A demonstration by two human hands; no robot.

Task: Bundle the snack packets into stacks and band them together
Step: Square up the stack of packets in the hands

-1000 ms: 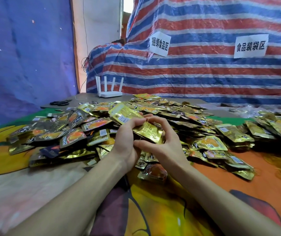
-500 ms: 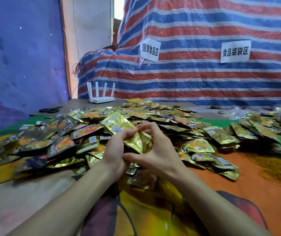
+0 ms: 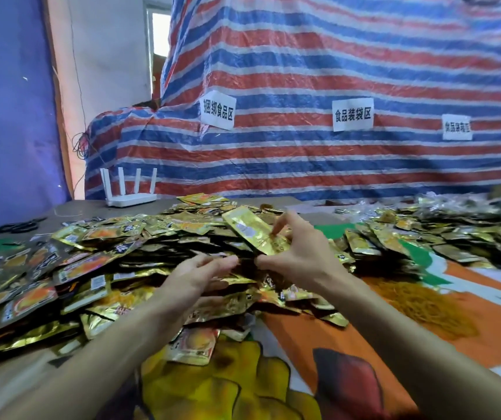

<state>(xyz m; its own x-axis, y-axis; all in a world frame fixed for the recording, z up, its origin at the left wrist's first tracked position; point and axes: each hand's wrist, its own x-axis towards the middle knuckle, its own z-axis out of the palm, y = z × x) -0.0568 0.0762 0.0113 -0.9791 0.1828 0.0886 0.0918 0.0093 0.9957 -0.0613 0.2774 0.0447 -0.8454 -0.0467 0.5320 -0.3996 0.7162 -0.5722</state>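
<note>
Gripping gold packets [image 3: 252, 233], right hand [image 3: 300, 253] hovers above the heap [image 3: 121, 253]; left hand [image 3: 194, 275] spreads open; rubber bands [image 3: 419, 304] beside, router [image 3: 129, 198] behind.

Snack packets [image 3: 152, 256]: glossy crinkled gold foil, very shiny. Striped tarp [image 3: 303, 71]: woven plastic, creased, slight sheen. Labels [image 3: 352, 114] on it: matt white paper. Router [image 3: 131, 199]: smooth white plastic. Surface [image 3: 303, 344]: printed cloth, matt. Rubber bands [image 3: 419, 304]: dull orange rubber

I see the left hand [image 3: 194, 274] has let go of the gold packet [image 3: 252, 231] and dropped, fingers straight, onto the pile [image 3: 106, 262]. The right hand [image 3: 300, 253] now holds that packet alone, raised higher.
</note>
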